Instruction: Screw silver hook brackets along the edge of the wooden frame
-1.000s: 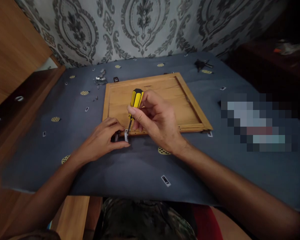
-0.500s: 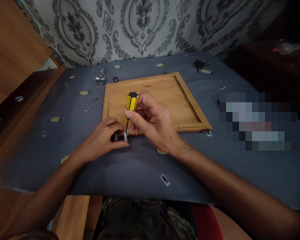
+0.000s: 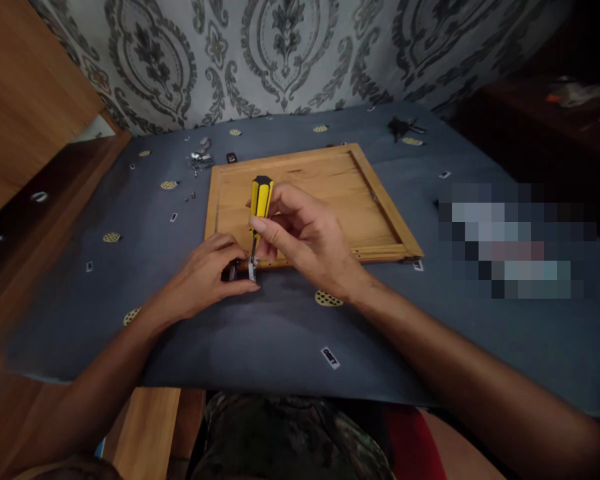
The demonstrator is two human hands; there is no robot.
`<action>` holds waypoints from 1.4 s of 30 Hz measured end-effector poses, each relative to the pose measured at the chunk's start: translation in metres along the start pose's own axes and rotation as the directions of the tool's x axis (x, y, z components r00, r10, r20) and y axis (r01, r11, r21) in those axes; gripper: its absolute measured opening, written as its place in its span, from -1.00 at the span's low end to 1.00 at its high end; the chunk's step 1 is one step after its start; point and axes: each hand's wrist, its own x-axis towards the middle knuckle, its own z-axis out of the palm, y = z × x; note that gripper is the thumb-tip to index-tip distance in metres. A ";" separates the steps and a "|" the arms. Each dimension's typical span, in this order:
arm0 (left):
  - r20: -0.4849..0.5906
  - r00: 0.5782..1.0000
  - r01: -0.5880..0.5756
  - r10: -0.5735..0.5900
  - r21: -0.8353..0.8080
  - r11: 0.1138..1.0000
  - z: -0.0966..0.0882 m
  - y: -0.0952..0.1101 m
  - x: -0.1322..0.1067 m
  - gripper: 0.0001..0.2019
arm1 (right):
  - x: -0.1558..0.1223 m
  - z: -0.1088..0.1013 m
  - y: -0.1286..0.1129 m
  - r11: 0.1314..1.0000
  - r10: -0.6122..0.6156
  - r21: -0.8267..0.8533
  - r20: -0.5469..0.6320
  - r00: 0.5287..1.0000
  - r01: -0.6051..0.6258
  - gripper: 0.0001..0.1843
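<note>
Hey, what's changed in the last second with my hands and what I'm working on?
Your right hand has shifted slightly left, bringing the yellow and black screwdriver with it; its handle now stands more upright. Nothing was visibly picked up or let go. Your left hand stayed around the metal fitting at the near edge of the wooden panel, which stayed put.

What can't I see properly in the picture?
All in the head view:
Metal fitting: partly hidden by the left hand.
Wooden panel: near edge partly behind the right hand.
Screwdriver: tip too small to make out.
Metal bits: too small to name.
Whatever's under the blocky patch: blurred out.
</note>
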 end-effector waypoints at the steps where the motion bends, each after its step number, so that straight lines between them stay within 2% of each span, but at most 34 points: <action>1: 0.007 1.000 0.004 -0.004 -0.004 1.000 0.000 0.000 0.000 -0.69 | 0.001 0.000 0.001 1.000 0.008 0.024 -0.014 1.000 -0.008 -0.65; 7: 0.014 1.000 0.017 -0.017 -0.028 0.999 -0.002 0.001 0.000 -0.71 | 0.002 0.002 0.004 0.994 0.045 0.103 -0.071 0.997 -0.037 -0.51; 12: 0.011 1.000 0.006 -0.006 -0.024 1.000 -0.002 0.000 0.001 -0.67 | 0.002 -0.003 0.002 0.991 0.074 0.111 -0.017 0.997 -0.072 -0.58; 18: 0.019 1.000 0.014 -0.013 -0.028 1.000 -0.002 0.000 0.001 -0.67 | 0.003 -0.003 0.002 0.983 0.050 0.178 0.023 0.998 -0.053 -0.61; 23: 0.022 0.999 0.029 -0.029 -0.017 0.999 -0.002 0.001 0.001 -0.69 | 0.009 0.003 0.008 0.973 0.068 0.220 -0.009 0.998 -0.065 -0.54; 33: -0.014 1.000 0.001 -0.001 -0.007 1.000 0.002 -0.002 0.000 -0.67 | 0.017 -0.003 0.005 0.973 0.081 0.208 0.102 0.992 -0.100 -0.50; 37: -0.005 1.000 0.002 -0.002 -0.003 1.000 0.000 0.000 0.000 -0.66 | 0.015 -0.006 0.006 0.987 0.058 0.148 0.029 0.998 -0.062 -0.59; 40: -0.004 1.000 -0.001 0.001 -0.004 1.000 0.000 0.000 -0.001 -0.66 | 0.016 -0.006 0.006 0.996 0.040 0.082 -0.035 0.999 -0.037 -0.57; 42: -0.013 1.000 -0.006 0.005 -0.005 1.000 0.001 0.000 -0.001 -0.67 | 0.016 -0.006 0.006 0.996 0.046 0.079 -0.037 0.998 -0.043 -0.52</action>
